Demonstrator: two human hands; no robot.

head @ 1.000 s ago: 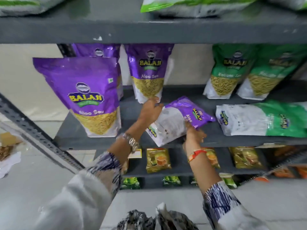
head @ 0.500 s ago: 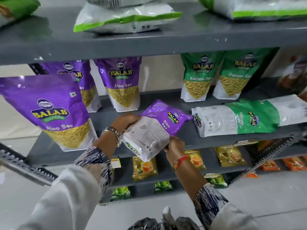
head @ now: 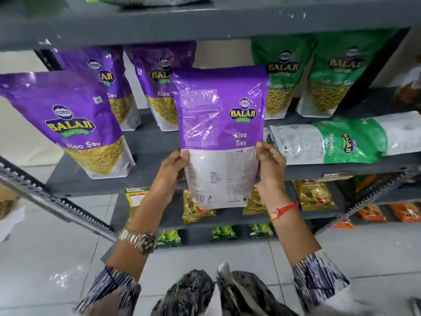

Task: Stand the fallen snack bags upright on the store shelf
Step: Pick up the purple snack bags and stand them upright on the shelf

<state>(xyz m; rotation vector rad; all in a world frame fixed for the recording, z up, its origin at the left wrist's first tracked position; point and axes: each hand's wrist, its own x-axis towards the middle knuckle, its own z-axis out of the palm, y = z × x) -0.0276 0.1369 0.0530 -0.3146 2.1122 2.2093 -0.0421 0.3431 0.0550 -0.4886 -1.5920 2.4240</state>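
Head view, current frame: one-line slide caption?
Both hands, left hand and right hand, hold a purple Aloo Sev bag upright before the shelf; green bag lies fallen.

Bright even indoor light, white glare patches on the purple bag [head: 218, 124] and floor tiles [head: 57, 265], soft blur throughout, wide-angle bending of shelf [head: 159, 21] edges, sleeves [head: 319, 281] smeared.
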